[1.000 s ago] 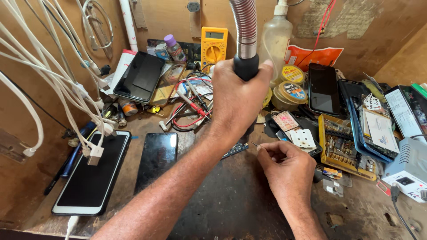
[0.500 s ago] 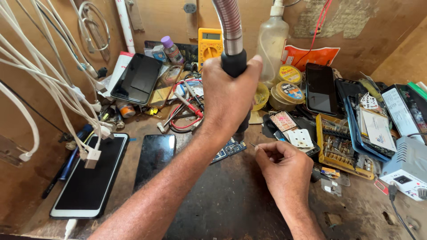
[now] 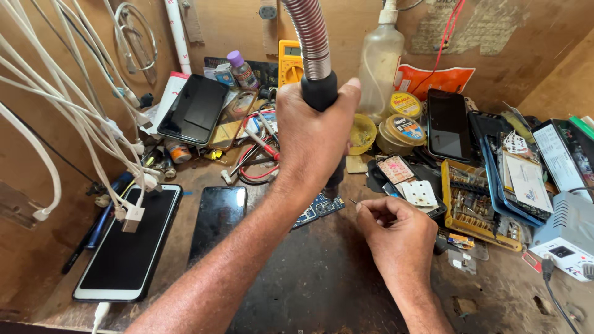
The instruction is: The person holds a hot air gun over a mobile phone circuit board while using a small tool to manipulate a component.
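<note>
Your left hand (image 3: 312, 133) is wrapped tight round the black handle (image 3: 320, 91) of the hot-air tool, ribbed metal hose (image 3: 308, 37) running up & out of frame; nozzle hidden behind the hand. It sits just above the blue circuit board (image 3: 318, 209) on the table (image 3: 322, 291). Your right hand (image 3: 399, 235), fingers pinched shut on a thin metal pin (image 3: 354, 201), rests just right of the board. Black phone (image 3: 218, 221) lies left of the board.
</note>
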